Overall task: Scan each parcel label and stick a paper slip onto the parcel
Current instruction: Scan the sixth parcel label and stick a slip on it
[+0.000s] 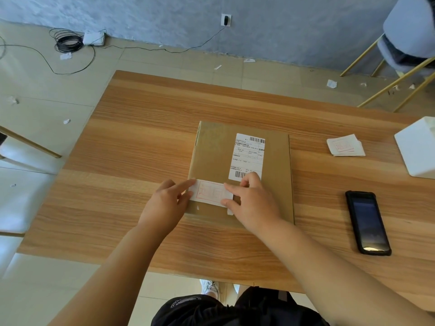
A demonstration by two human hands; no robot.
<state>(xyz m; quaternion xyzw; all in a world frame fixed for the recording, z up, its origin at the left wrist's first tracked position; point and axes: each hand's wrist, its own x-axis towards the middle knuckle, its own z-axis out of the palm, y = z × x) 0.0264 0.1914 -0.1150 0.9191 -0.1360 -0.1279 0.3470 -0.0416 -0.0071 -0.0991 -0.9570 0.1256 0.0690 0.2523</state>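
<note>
My left grip (169, 203) is open and holds nothing. Its fingers lie flat and press on the left end of the paper slip (211, 192), so that end does not lift or slide. The slip lies across the near left part of the brown parcel (211, 156), which sits flat in the middle of the tabletop (141, 137).

My right grip (251, 201) is open too and pushes down the slip's right end, so I think I am sticking it on now. It sits just below the white label (248, 156), so the bar codes stay free. More slips (344, 145) wait further right. The black scanner (367, 223) lies near, easy to grab for the next parcel.
</note>
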